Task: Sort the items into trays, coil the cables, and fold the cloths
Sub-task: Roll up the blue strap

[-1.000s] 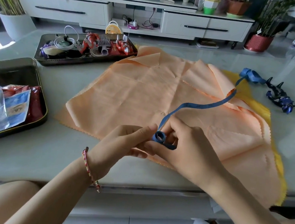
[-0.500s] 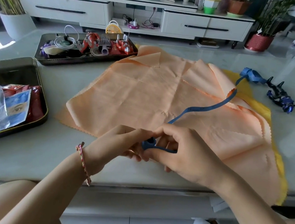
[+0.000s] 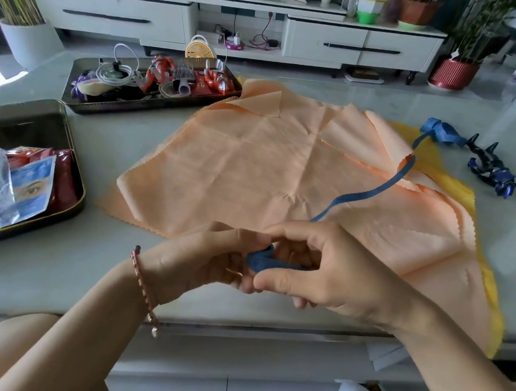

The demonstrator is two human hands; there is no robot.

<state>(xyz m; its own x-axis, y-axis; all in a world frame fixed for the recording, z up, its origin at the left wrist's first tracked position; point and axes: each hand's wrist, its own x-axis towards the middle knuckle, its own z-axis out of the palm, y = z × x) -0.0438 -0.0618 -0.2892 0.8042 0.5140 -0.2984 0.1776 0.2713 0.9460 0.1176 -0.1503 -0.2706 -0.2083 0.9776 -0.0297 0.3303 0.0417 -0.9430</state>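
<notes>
Progress: partway, by judgement. Far tray (image 3: 150, 105) at the table's (image 3: 46, 267) far left corner holds coiled white cables (image 3: 115, 75) and small toys. Left tray (image 3: 15, 126) at the left edge holds foil packets (image 3: 24, 186).

Coiling in hand: left hand (image 3: 209, 261) and right hand (image 3: 337, 276) meet over the near edge, fingers of both curled, pinching the wound end of the blue strap (image 3: 263, 260). Its free length runs across the cloth to a loose bunch near the far right corner; most looks unwound.

Left to do:
- finish the strap and tray it
- tray the blue toy (image 3: 490, 168) beside the bunch
- fold the peach cloth (image 3: 270, 164) and the yellow cloth (image 3: 455, 188) under it, both lying spread

Surface: pale, glossy. Room: white TV cabinet (image 3: 302, 38), potted plants, tiled floor.
</notes>
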